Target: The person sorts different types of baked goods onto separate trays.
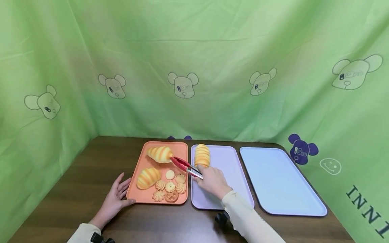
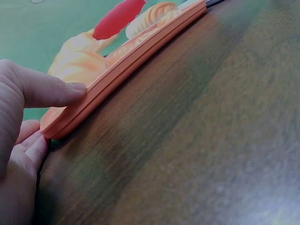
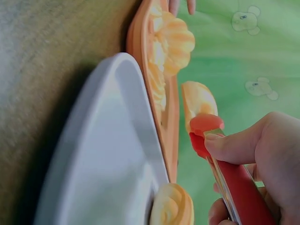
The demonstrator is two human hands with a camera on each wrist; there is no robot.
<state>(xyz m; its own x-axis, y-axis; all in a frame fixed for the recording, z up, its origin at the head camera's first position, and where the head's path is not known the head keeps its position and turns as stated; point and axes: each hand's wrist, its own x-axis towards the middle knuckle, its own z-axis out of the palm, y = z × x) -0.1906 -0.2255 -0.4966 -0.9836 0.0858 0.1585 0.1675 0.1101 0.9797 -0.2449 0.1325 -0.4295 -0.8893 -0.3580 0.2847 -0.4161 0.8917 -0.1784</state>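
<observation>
This looks like a curtained-off booth, a makeshift set of some kind: green cloth printed with cartoon animal heads hangs at the left, right and far sides of a dark wood-grain table, hiding whatever kind of room lies beyond.

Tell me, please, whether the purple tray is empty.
Not empty: in the head view, a striped roll lies on the purple tray, in its far left corner; the right hand hides part of it.
</observation>
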